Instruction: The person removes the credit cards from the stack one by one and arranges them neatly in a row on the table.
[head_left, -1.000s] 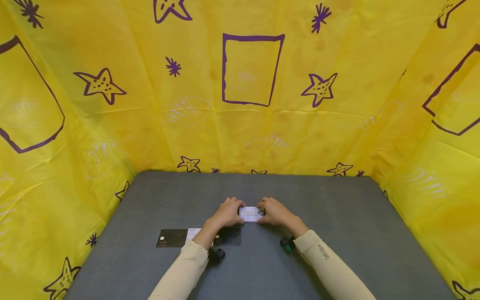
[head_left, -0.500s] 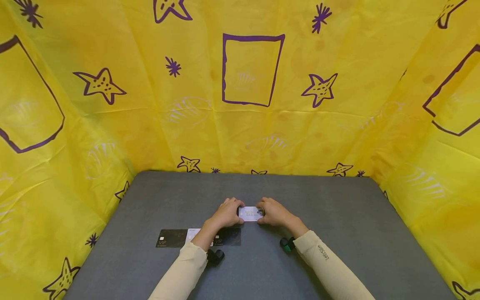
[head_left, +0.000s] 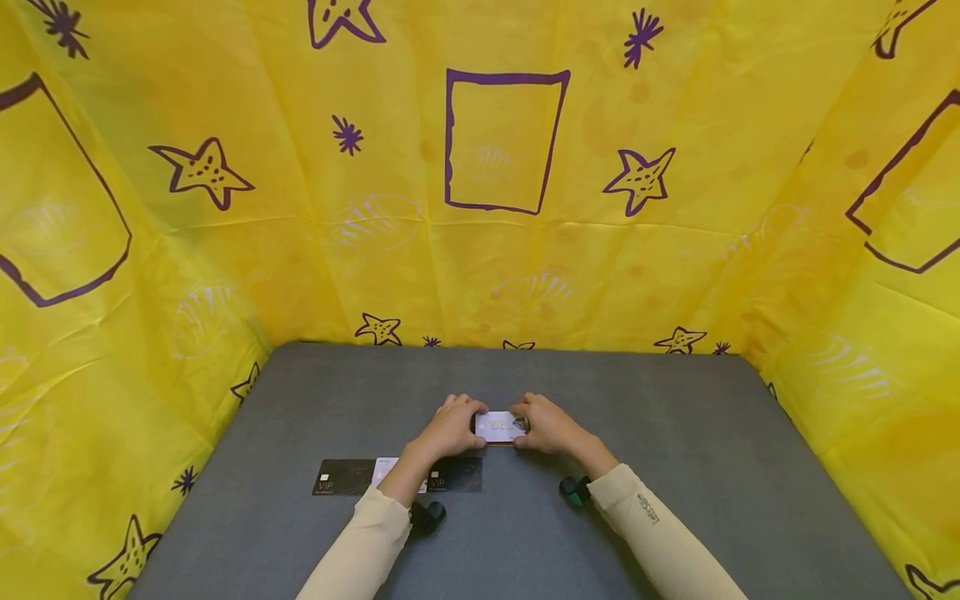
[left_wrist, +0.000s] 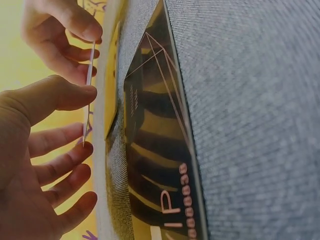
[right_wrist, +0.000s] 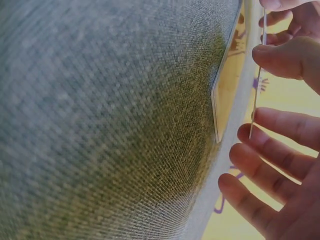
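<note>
A white VIP bank card (head_left: 495, 427) is held up a little above the table, level, by both hands. My left hand (head_left: 452, 427) pinches its left end between thumb and fingers; my right hand (head_left: 550, 422) pinches the right end the same way. In the left wrist view the card (left_wrist: 89, 82) shows edge-on, and in the right wrist view the card (right_wrist: 257, 90) does too. Below it another card (right_wrist: 227, 90) lies on the cloth, mostly hidden from the head view.
Left of the hands a row of cards lies on the grey table (head_left: 637, 533): a black VIP card (head_left: 341, 478), a white card (head_left: 384, 469) partly under my left arm, and another black card (head_left: 461, 475). Yellow printed cloth (head_left: 495, 250) walls the back and sides.
The white card and both hands have shifted very slightly left and up in the head view. A thin edge now shows below the card's near side. The row of cards has stayed put.
</note>
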